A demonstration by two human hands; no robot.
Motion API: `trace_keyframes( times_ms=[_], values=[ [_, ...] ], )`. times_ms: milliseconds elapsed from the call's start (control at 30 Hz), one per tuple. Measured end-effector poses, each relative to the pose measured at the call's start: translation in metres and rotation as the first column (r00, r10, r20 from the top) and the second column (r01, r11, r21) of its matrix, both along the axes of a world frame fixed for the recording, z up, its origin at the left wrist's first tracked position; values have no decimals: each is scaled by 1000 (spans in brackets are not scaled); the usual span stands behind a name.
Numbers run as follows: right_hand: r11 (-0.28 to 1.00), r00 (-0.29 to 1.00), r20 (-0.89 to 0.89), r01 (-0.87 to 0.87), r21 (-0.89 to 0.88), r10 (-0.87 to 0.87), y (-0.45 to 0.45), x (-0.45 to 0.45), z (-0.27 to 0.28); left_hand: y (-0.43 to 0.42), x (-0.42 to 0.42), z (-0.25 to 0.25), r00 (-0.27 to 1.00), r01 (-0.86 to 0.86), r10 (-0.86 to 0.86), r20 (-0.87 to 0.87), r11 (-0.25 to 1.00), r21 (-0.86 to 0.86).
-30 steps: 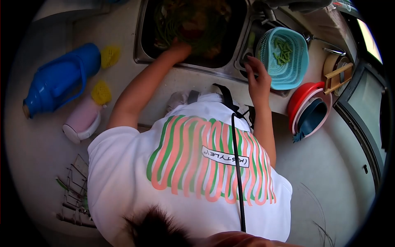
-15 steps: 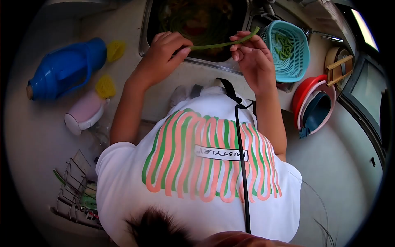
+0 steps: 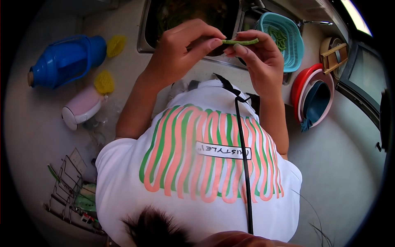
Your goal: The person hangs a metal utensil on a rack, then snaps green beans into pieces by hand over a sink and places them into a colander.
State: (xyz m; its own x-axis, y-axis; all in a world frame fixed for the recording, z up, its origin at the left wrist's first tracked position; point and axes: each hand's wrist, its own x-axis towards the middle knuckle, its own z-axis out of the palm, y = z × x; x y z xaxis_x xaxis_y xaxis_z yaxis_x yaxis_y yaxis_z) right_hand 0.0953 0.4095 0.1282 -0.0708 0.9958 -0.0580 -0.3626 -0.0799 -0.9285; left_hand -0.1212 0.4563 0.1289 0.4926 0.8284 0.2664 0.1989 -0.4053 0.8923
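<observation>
A green bean [image 3: 240, 42] stretches nearly level between my two hands above the front edge of the sink. My left hand [image 3: 181, 45] pinches its left end between thumb and fingers. On the other side my right hand [image 3: 263, 53] has thumb and fingertips closed about the bean, and its right tip shows by the index finger. Behind my right hand stands a turquoise basket [image 3: 294, 49] with cut green bean pieces [image 3: 277, 38] inside. The dark sink [image 3: 144, 31] beyond my left hand holds greenery that is hard to make out.
At left a blue thermos flask [image 3: 61, 61] and a pink-and-white kettle-like container [image 3: 84, 107] lie near yellow scrubbers [image 3: 116, 45]. On the right are nested basins [image 3: 302, 82], a wooden rack [image 3: 334, 59] and a faucet handle [image 3: 317, 22]. A wire rack [image 3: 63, 189] stands lower left.
Both hands have come closer together, and the visible stretch of bean is shorter. My left hand moved right; my right fingers have closed more around the bean. The view shifted slightly.
</observation>
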Motion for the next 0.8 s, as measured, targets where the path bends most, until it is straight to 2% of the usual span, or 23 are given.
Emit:
trace_keyframes(
  times_ms=[300, 500, 567, 667, 800],
  values=[
    [969, 954, 301, -87, 232, 13, -11, 14, 31, -6, -6, 27, 1000, -20, 18, 11, 955, 296],
    [936, 862, 505, -139, 323, -46, -7, 11, 36, -12, -3, 45, 999, 15, -7, -35, 970, 241],
    [917, 840, 538, -158, 366, -70, -5, 6, 36, -9, -2, 37, 999, 7, 5, -37, 947, 322],
    [834, 723, 663, -234, 500, -195, -1, 5, 36, -7, -2, 35, 998, -6, 28, -49, 917, 398],
    [811, 668, 692, -227, 539, -273, 1, 1, 45, -8, -2, 37, 997, -29, 55, -46, 892, 452]
  ],
)
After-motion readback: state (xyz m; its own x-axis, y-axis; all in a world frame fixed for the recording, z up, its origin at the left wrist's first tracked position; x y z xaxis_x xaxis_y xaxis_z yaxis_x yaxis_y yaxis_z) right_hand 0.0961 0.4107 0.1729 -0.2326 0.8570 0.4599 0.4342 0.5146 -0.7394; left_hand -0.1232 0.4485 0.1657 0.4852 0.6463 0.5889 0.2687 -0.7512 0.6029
